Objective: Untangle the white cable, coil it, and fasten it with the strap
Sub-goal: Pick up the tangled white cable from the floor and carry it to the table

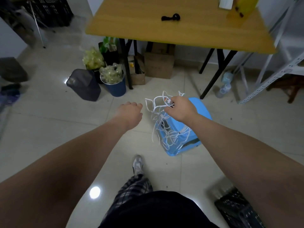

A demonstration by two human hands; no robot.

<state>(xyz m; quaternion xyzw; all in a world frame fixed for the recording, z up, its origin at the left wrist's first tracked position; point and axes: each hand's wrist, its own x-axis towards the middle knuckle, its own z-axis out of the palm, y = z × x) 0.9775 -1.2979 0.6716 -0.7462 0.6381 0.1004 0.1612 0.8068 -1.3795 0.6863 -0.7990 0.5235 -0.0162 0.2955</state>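
cable (166,125): 1, tangled | right hand (181,109) grip closed on it | left hand (130,112) fisted, seemingly empty

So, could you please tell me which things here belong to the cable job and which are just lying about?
Job: white cable, right hand gripping it, left hand.
Lying about: blue stool, wooden table, black bin, blue bucket, cardboard box.

Glossy pale tiled floor (49,122) with a bright light reflection. Wooden table (148,27) on black legs, cardboard boxes (158,65) beneath, grey metal shelving (279,63) at right.
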